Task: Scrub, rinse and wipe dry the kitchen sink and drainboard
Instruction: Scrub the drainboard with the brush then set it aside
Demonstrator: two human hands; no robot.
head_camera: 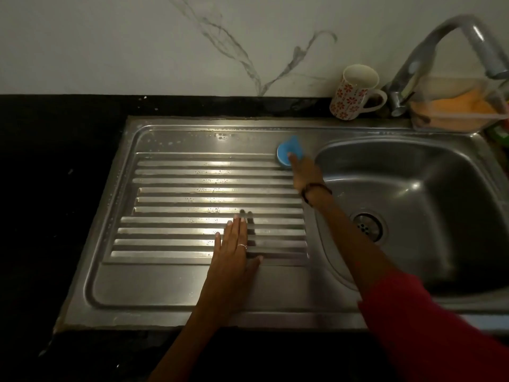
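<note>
Both grips are working: our right hand (301, 175) is pressing the blue scrubber (289, 153) at the drainboard's (165, 282) far corner, our left hand (234, 252) is lying flat, fingers spread, mid-ribs.

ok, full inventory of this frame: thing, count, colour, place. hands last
drainboard: 1, steel, ribbed, left of the basin
sink basin: 1, steel, right, drain at bottom
scrubber: 1, blue, drainboard's far right corner
mug: 1, white with red flowers, behind the sink
tap: 1, chrome, far right
container: 1, clear, orange contents, under the tap
countertop: 1, black, around the sink
left hand: flat on the ribs, ring on
right hand: on the scrubber, dark wristband
</note>
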